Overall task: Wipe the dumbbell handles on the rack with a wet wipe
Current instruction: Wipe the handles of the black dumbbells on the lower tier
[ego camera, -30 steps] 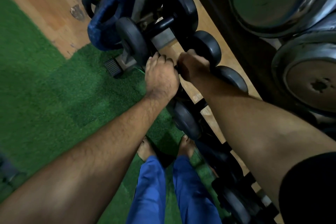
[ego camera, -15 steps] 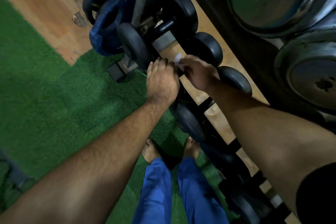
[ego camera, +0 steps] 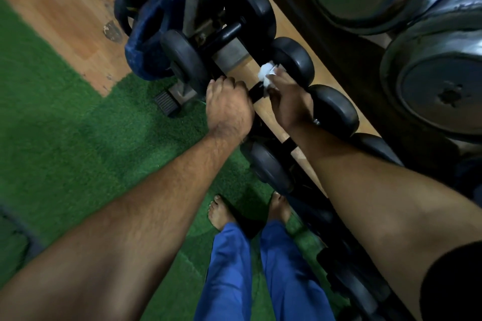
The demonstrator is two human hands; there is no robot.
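Observation:
A row of black dumbbells lies on a low rack [ego camera: 229,53] that runs from top centre to bottom right. My left hand [ego camera: 229,109] is closed over the near head of the second dumbbell [ego camera: 293,62] and hides it. A short stretch of its black handle [ego camera: 257,91] shows between my hands. My right hand [ego camera: 289,100] holds a crumpled white wet wipe [ego camera: 267,74] in its fingertips, pressed against the handle's far end beside the round far head.
Another dumbbell [ego camera: 250,13] lies above, more [ego camera: 336,109] follow below toward the bottom right. Blue and black weight plates [ego camera: 148,41] lean at the rack's end. Large chrome plates [ego camera: 440,88] hang at right. Green turf [ego camera: 78,138] and my bare feet [ego camera: 221,212] are below.
My right hand has opened up from a fist on the handle and slid toward the far head, and the white wipe has come into sight. My left hand stayed put.

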